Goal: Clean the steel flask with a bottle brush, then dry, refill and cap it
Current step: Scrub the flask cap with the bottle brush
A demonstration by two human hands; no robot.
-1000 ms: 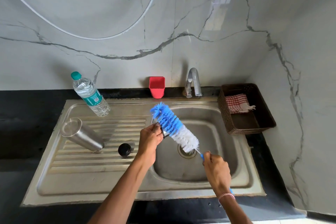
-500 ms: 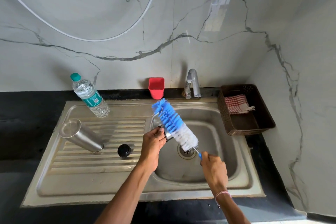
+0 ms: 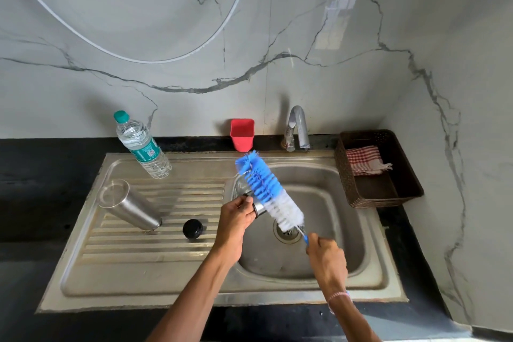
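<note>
The steel flask point(image 3: 128, 206) stands upside down and tilted on the sink's ribbed drainboard point(image 3: 155, 247), at the left. Its black cap point(image 3: 192, 229) lies on the ribs beside it. Over the basin, my left hand point(image 3: 236, 218) grips a small steel cup-shaped part point(image 3: 258, 208). A bottle brush point(image 3: 268, 190) with blue and white bristles lies across that part's mouth. My right hand point(image 3: 325, 260) grips the brush's thin blue handle. A clear water bottle point(image 3: 141, 144) with a green cap stands at the drainboard's back.
The tap point(image 3: 297, 126) rises behind the basin point(image 3: 333, 230), next to a red cup point(image 3: 242, 135). A brown basket point(image 3: 413, 192) holding a red checked cloth point(image 3: 363, 157) sits right of the sink. Black counter surrounds the sink, and marble walls close in behind and to the right.
The brush has slid a little farther away across the steel part, its tip rising towards the red cup. My left hand has dipped slightly. The flask and cap have not moved.
</note>
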